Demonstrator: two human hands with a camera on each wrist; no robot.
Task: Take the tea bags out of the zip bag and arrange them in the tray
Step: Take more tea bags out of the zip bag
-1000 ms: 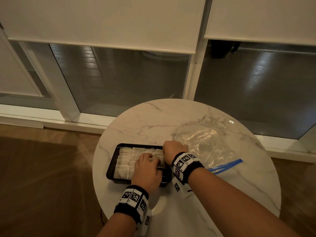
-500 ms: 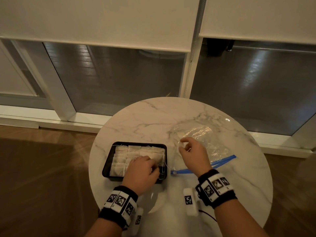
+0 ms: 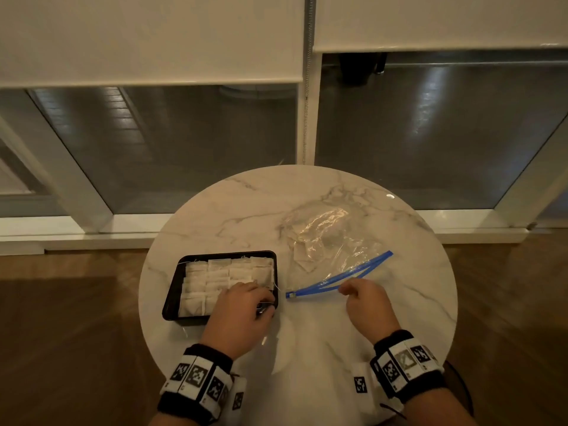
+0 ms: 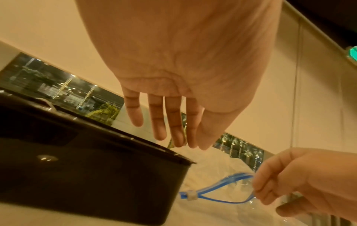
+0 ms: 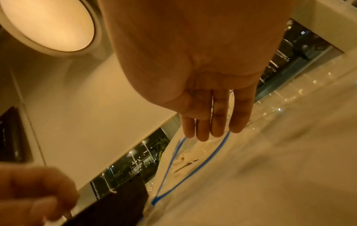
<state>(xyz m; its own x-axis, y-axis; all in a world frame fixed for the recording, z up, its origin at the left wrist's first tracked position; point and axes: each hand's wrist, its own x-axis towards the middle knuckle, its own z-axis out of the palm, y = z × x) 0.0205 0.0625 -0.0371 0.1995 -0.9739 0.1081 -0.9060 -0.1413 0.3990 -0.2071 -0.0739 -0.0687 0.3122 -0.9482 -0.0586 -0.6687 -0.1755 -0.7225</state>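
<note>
A black tray [image 3: 172,298] on the left of the round marble table holds several white tea bags [image 3: 221,272] in rows. My left hand [image 3: 246,302] hovers over the tray's near right corner with its fingers [image 4: 173,130] straight and nothing in them. To the right lies the clear zip bag [image 3: 325,235], its mouth gaping. A few tea bags [image 3: 302,256] show inside it. My right hand [image 3: 362,302] pinches the near blue zip strip [image 4: 222,198] at the bag's mouth.
The marble table [image 3: 246,204] is small and round, and its edge runs close behind the bag and left of the tray. Wooden floor [image 3: 76,333] surrounds it. Glass window panels [image 3: 199,142] with white frames stand beyond the far edge.
My right hand left the tray, moved right over the zip bag, then came back to its near blue zip strip and took hold. My left hand stayed at the tray's near right corner.
</note>
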